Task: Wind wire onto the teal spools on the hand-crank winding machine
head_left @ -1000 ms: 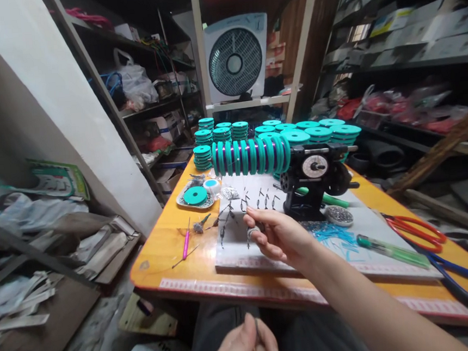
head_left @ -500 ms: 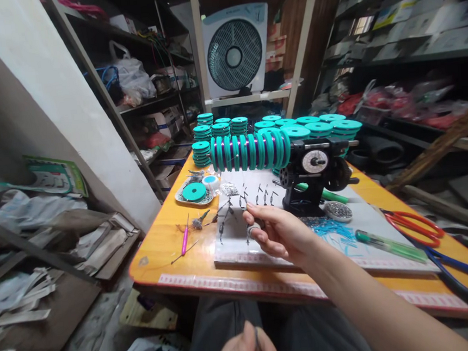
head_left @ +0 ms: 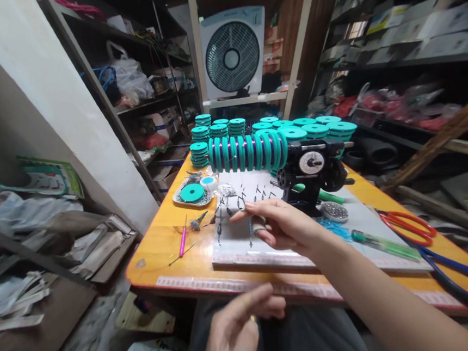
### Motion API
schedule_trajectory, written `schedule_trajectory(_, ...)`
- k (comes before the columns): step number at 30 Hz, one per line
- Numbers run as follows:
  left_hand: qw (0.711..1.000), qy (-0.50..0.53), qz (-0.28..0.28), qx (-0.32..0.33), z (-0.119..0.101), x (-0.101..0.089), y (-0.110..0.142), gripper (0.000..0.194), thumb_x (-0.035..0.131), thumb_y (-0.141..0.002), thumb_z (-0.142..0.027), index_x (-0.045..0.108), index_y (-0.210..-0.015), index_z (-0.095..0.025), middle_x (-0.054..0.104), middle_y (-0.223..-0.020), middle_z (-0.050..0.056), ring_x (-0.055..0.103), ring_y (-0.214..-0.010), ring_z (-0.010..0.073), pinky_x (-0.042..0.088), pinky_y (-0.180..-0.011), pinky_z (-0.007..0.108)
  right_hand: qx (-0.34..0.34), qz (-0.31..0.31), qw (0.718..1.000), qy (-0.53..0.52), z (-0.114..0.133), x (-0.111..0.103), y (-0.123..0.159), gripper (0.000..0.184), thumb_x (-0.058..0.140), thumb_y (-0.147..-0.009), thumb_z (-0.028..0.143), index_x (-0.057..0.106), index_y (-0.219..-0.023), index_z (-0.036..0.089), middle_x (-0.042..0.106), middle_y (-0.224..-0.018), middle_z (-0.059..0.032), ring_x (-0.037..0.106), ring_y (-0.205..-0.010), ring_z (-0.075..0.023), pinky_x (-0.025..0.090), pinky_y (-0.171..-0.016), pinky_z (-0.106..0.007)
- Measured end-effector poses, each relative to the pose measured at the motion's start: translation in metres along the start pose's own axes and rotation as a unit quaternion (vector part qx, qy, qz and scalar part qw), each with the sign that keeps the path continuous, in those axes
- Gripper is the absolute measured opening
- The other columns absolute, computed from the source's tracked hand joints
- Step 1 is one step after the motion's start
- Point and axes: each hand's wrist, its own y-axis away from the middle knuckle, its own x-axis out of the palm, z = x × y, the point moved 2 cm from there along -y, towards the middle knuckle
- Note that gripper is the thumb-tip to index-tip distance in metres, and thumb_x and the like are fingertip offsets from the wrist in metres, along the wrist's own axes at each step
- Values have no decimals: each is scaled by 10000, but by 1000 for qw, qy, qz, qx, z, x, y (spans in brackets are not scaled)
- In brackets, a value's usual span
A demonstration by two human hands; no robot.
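Two bare hands work in my head view, neither spread wide. The right hand (head_left: 277, 221) reaches over the white board (head_left: 236, 252), its fingertips bunched narrow; whether they pinch anything I cannot tell. The left hand (head_left: 237, 328) hangs at the near edge of the tabletop (head_left: 154, 253), forefinger stretched out and the rest curled; I cannot make out anything in it.

The small black fittings (head_left: 240, 201) lie on the board, just beyond and left of the right fingertips. Farther off, the row of teal spools (head_left: 248, 153) sits level on the black winder (head_left: 312, 163).

For parts this slight, I judge a light fingertip pinch best — a full grip would likely drag neighbours along. I would keep the right wrist low and steady, clear of the blue strips (head_left: 337, 233) to its right, and hold the left hand forward, where both sets of fingertips stay in view.
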Motion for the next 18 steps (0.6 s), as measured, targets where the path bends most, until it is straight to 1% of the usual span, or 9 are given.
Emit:
schedule_trajectory(1,998,-40,5,39,-7,1,-7,471,595,-814,-392,576,-1200,-123,694,-970,140,645,-890,254,423,-893,380,-11,3,999,46,4,-2,1,403,505,-890,452,671,-1011,104,437,-380,50,205,-275,-18,136,-294,-137)
schedule_trajectory(2,996,-62,16,56,-13,3,-16,478,527,-859,-373,491,-1276,-142,687,-985,132,659,-839,241,430,-885,395,-24,7,995,94,9,-4,1,429,495,-894,468,675,-1037,106,409,-365,57,217,-285,-24,148,-305,-143)
schedule_trajectory(4,997,-55,41,32,-24,8,-33,427,405,-917,-346,378,-1316,-195,650,-1063,118,672,-711,209,481,-792,406,-47,8,979,198,17,-7,2,466,473,-898,503,685,-1059,121,371,-362,61,269,-317,-35,189,-332,-148)
schedule_trajectory(6,998,-28,49,7,-35,13,-50,324,337,-941,-350,402,-1231,-221,587,-1137,101,656,-631,175,523,-629,366,-56,1,957,284,23,-8,3,487,453,-899,528,693,-1063,137,398,-400,49,308,-353,-40,226,-352,-150)
schedule_trajectory(8,999,-10,47,-2,-44,18,-63,270,333,-943,-373,453,-1113,-201,572,-1049,64,620,-581,141,506,-483,291,-56,3,940,335,28,-7,4,502,434,-903,536,692,-1072,140,477,-470,23,327,-386,-41,249,-366,-154)
schedule_trajectory(10,999,1,37,-10,-47,20,-71,261,359,-934,-397,482,-1004,-177,554,-848,14,561,-519,107,480,-411,242,-53,4,933,356,30,-6,5,509,434,-900,540,686,-1080,136,524,-549,5,324,-412,-40,249,-372,-158)
schedule_trajectory(13,999,17,30,-31,-44,20,-77,275,416,-913,-423,480,-859,-160,470,-653,-37,443,-417,57,405,-336,172,-51,4,934,353,28,-6,5,515,426,-905,535,678,-1072,117,476,-555,18,313,-424,-38,245,-379,-161)
schedule_trajectory(16,998,35,38,-46,-38,19,-79,318,408,-908,-473,479,-858,-167,407,-552,-68,298,-321,21,237,-280,122,-50,19,947,317,22,-8,3,509,409,-914,533,664,-1089,129,435,-565,31,295,-415,-35,229,-369,-163)
schedule_trajectory(18,999,29,27,-35,-38,18,-81,326,382,-915,-487,482,-893,-177,390,-504,-78,256,-288,16,186,-282,123,-56,22,954,293,19,-9,2,487,434,-904,529,671,-1069,137,434,-588,29,297,-420,-33,227,-361,-159)
